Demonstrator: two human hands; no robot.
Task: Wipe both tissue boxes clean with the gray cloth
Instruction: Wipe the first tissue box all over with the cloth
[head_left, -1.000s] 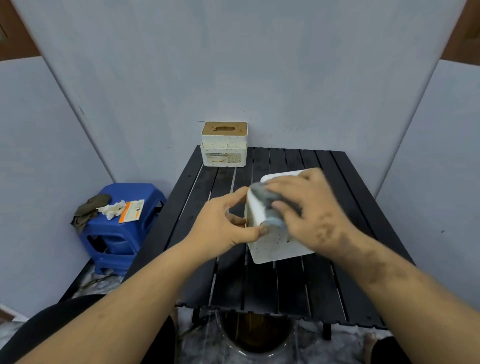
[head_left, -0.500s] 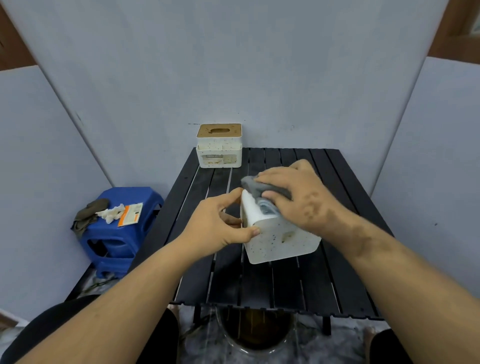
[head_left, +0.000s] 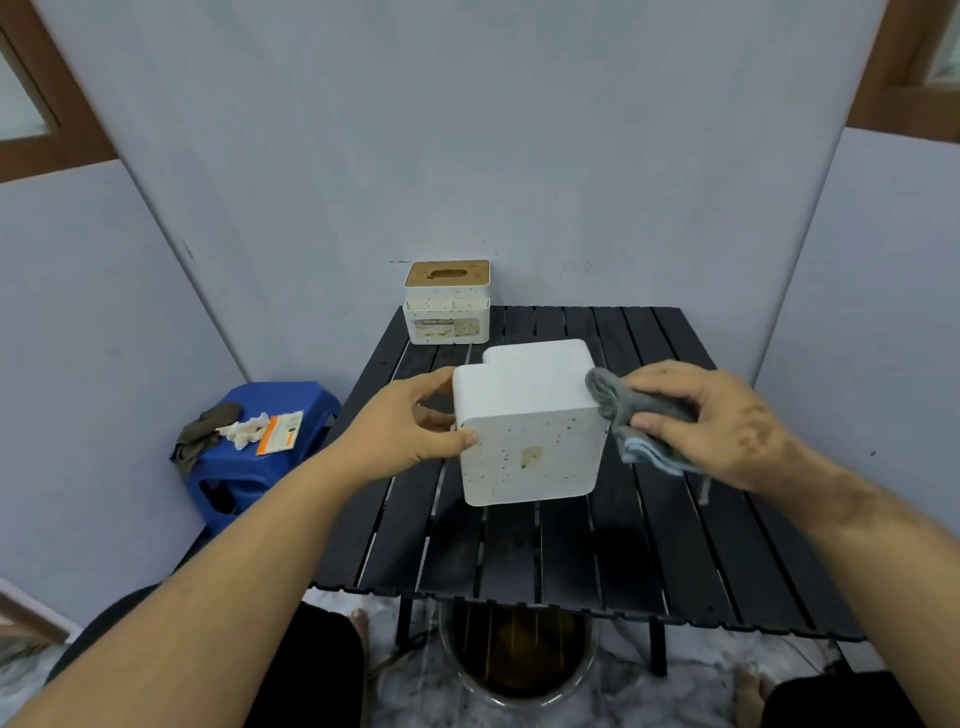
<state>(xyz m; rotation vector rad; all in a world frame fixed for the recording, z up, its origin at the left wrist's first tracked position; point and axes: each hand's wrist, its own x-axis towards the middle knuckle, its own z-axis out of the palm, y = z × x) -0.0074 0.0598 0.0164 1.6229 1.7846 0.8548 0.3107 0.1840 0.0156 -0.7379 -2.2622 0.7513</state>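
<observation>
A white speckled tissue box (head_left: 530, 415) stands turned over on the black slatted table (head_left: 571, 551), its plain underside up and a yellowish mark on its near face. My left hand (head_left: 410, 423) grips its left side, thumb on the near face. My right hand (head_left: 717, 421) holds the folded gray cloth (head_left: 631, 423) against the box's right side. A second white speckled tissue box (head_left: 447, 301) with a wooden slotted lid sits at the table's far left corner.
A blue plastic stool (head_left: 260, 447) left of the table carries a dark rag, white scraps and an orange card. A round metal bowl (head_left: 519, 660) sits on the floor under the table's near edge. Gray panels enclose the table on three sides.
My right hand moved the gray cloth from the box's top left edge across to its right side. The top face now shows bare. My left hand kept its grip.
</observation>
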